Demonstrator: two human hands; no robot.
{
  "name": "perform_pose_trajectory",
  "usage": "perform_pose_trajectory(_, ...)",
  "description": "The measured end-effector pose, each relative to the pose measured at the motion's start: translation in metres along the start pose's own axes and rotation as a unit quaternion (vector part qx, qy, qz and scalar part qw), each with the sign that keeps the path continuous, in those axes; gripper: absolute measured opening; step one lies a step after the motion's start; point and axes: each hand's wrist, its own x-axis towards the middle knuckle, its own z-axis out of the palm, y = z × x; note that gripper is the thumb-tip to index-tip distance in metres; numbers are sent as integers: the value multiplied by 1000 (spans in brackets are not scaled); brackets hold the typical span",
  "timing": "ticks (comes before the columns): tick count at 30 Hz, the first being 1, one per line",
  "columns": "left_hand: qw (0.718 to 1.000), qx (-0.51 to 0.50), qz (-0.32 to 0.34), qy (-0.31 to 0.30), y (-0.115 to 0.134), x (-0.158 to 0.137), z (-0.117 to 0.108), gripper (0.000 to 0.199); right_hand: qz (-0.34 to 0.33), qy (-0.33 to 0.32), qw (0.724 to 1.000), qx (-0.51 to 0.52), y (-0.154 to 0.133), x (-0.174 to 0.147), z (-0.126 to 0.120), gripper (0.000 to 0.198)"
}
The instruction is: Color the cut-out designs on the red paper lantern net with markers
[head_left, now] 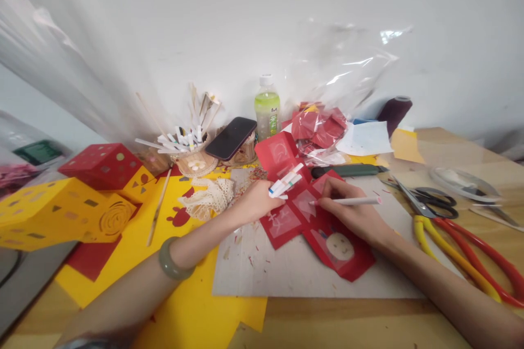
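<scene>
My right hand pinches a white marker with a pinkish end. Its tip touches, or is very near, a pale patch on a red paper cutout made of several joined square panels. Bundled in my closed left hand are several white markers with coloured bands, held over the cutout's left side. On the panel nearest me is a pale round face drawing. White strokes mark the left panel. Under the cutout lies a grey board with small paper scraps on it.
Scissors with black handles and large shears with red and yellow handles lie at right, near a green cutter. At the back stand a pen holder, a phone and a bottle. Decorated paper boxes sit at left on yellow paper.
</scene>
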Motion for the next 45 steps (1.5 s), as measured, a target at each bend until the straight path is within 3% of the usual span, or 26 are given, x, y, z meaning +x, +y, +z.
perform_pose_trajectory(29,1000,-19,-15,-4,-8,3,4,16,13,17,1000,11,-4,-1,-1,20)
perform_pose_trajectory(32,999,-28,-14,-11,-6,2,2,14,5,74,995,69,-8,-1,-8,18)
perform_pose_trajectory(37,999,-27,-8,17,10,-5,-11,13,-24,291,945,146,-13,1,-30,21)
perform_pose_trajectory(42,996,-10,-17,82,29,-18,-34,18,-69,354,915,182,-18,-1,-41,25)
perform_pose_trajectory(45,983,10,-3,182,37,-25,-47,20,-87,342,906,235,-21,-3,-44,19)
